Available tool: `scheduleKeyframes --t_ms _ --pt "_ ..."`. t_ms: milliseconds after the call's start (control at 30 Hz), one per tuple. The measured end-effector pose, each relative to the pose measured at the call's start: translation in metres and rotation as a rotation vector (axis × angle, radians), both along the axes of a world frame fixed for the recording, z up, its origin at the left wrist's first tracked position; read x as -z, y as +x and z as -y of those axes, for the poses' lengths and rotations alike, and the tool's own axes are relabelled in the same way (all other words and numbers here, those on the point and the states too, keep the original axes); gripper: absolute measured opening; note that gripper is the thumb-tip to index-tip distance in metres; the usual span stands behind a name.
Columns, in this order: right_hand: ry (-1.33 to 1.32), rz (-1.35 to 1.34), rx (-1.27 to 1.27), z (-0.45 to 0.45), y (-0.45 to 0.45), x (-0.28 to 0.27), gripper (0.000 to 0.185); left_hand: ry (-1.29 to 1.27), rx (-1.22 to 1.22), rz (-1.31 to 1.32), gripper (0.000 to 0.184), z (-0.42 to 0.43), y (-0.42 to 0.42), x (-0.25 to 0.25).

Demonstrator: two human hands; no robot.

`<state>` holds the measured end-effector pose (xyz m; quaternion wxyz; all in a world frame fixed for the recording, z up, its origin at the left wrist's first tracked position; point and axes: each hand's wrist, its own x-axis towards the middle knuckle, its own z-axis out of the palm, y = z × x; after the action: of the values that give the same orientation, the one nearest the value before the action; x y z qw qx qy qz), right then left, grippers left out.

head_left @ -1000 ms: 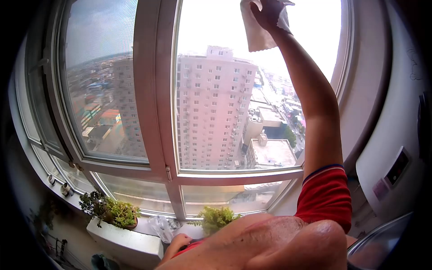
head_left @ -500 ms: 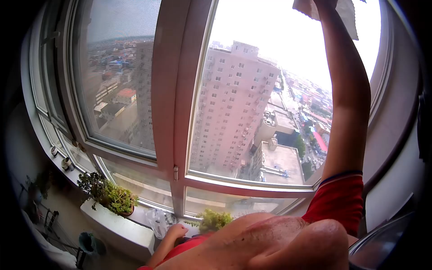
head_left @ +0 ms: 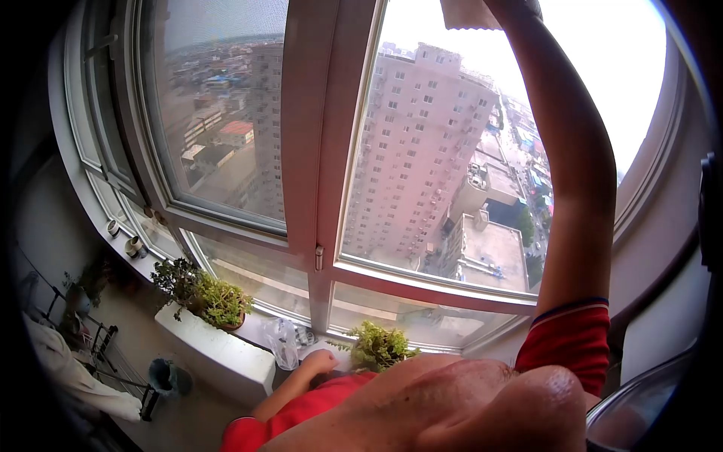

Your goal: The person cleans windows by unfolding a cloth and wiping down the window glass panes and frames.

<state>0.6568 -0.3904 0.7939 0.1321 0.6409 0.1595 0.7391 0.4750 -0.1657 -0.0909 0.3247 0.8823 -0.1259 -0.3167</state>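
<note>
My right hand (head_left: 515, 7) is raised high against the large window pane (head_left: 602, 83), partly cut off by the top edge of the view. A pale cloth (head_left: 468, 15) with a scalloped edge hangs from it, spread to its left. Low down, my left hand (head_left: 322, 361) is closed by the window sill, between a clear plastic bag (head_left: 282, 343) and a green potted plant (head_left: 376, 345). Whatever its curled fingers hold, if anything, is hidden.
A leafy plant in a pot (head_left: 224, 303) stands by a white ledge (head_left: 218, 354) at the left. Small cups (head_left: 134, 246) sit on the sill. Below are a dark bucket (head_left: 169, 377) and a rack with pale fabric (head_left: 83, 377). A rounded glossy object (head_left: 640, 407) is at the lower right.
The view has shifted, showing more of the floor at the left. My right hand has moved right and then slightly back left along the pane's top with the cloth. My left hand remains low and closed.
</note>
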Motion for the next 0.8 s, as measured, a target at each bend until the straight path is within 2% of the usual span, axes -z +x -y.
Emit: scheduleKeyframes --t_ms 33,67,133,200,267,300,333,367,400,467,500,533,567,600,667,767,800 --pt "-0.053 0.004 -0.025 -0.004 -0.007 0.013 0.046 -0.025 -0.018 -0.012 0.039 -0.003 -0.001 0.008" --pt "-0.159 0.189 -0.1 -0.003 0.001 0.026 0.044 -0.052 -0.036 -0.026 0.039 -0.004 -0.004 0.017" --pt "-0.107 -0.058 -0.296 -0.015 -0.011 0.038 0.041 -0.057 -0.006 -0.075 0.039 -0.002 -0.01 0.033" --pt "0.197 -0.212 -0.521 -0.051 -0.039 0.081 0.037 -0.038 0.009 -0.087 0.04 -0.011 -0.025 0.038" --pt "0.174 -0.408 -0.428 -0.032 0.028 0.107 0.036 -0.024 -0.001 -0.043 0.042 -0.011 -0.033 0.037" --pt "-0.068 -0.034 -0.585 -0.061 -0.001 0.143 0.018 -0.037 0.012 -0.065 0.044 -0.014 -0.032 0.047" --pt "-0.111 -0.042 -0.571 -0.073 -0.001 0.176 0.022 -0.057 0.02 -0.094 0.046 -0.015 -0.03 0.069" --pt "-0.021 -0.193 -0.519 -0.087 -0.008 0.206 0.018 -0.074 0.027 -0.125 0.048 -0.018 -0.033 0.089" --pt "-0.101 -0.117 -0.504 -0.088 0.017 0.226 0.018 -0.074 0.041 -0.075 0.049 -0.028 -0.04 0.106" --pt "-0.003 -0.334 -0.204 -0.097 0.021 0.227 0.023 -0.087 0.064 0.045 0.051 -0.035 -0.039 0.127" --pt "0.02 -0.237 -0.272 -0.101 0.024 0.214 0.015 -0.071 0.015 0.022 0.051 -0.04 -0.048 0.118" --pt "0.046 -0.138 -0.336 -0.102 0.026 0.192 0.013 -0.051 -0.03 0.0 0.05 -0.047 -0.055 0.109" --pt "0.062 -0.117 -0.283 -0.105 0.017 0.169 0.013 -0.032 -0.076 -0.015 0.049 -0.055 -0.058 0.095" --pt "0.082 -0.111 -0.35 -0.106 0.037 0.143 0.015 -0.015 -0.103 -0.025 0.049 -0.062 -0.063 0.088" --pt "0.115 -0.347 -0.312 -0.111 0.004 0.1 0.031 0.009 -0.159 -0.045 0.048 -0.07 -0.07 0.078" --pt "-0.059 0.294 -0.491 -0.122 0.009 0.102 0.025 0.002 -0.192 -0.048 0.048 -0.08 -0.077 0.108" --pt "-0.019 0.214 -0.431 -0.121 0.014 0.121 0.031 -0.181 -0.19 0.159 0.048 -0.086 -0.089 0.139"
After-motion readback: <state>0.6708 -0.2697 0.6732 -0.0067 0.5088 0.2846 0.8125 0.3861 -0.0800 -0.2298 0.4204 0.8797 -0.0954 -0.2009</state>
